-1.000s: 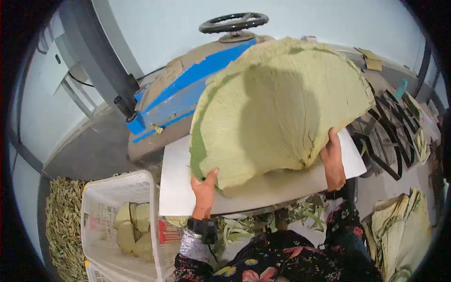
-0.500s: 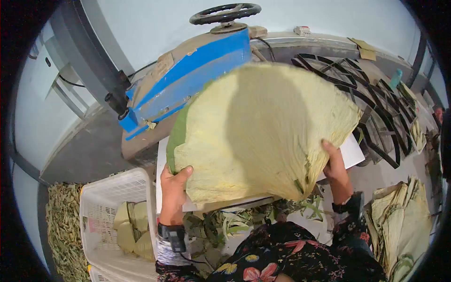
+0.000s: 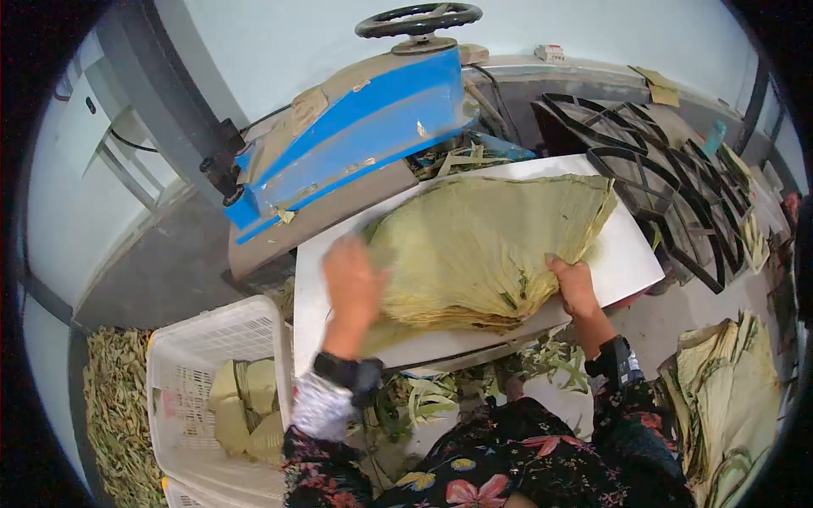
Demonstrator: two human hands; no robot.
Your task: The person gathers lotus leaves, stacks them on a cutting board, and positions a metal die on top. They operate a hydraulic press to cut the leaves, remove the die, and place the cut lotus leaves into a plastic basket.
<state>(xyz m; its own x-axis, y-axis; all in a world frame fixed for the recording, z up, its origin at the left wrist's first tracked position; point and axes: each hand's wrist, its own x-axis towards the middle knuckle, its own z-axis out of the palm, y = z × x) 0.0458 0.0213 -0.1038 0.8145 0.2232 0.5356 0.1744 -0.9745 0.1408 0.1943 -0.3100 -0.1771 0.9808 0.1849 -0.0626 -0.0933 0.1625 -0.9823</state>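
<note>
A stack of large, fan-shaped dried leaves (image 3: 491, 245), yellow-green and ribbed, lies on a white board (image 3: 622, 271). Its ribs gather at the near edge, where several layers show. My right hand (image 3: 576, 286) grips the stack at its near right edge, thumb on top and fingers underneath. At the left edge of the leaves is my left hand (image 3: 351, 284), smeared by motion, so its fingers cannot be made out.
Behind the board stands a blue press (image 3: 364, 127) with a black handwheel (image 3: 419, 21). Black curved metal frames (image 3: 669, 186) lie to the right. A white plastic basket (image 3: 169, 381) holding cut leaf pieces (image 3: 233, 402) is at lower left. More folded leaves (image 3: 728, 398) rest at lower right.
The raised leaf has come down flat onto the stack on the board. My left hand has moved up and right along its left edge; my right hand has shifted slightly left.
</note>
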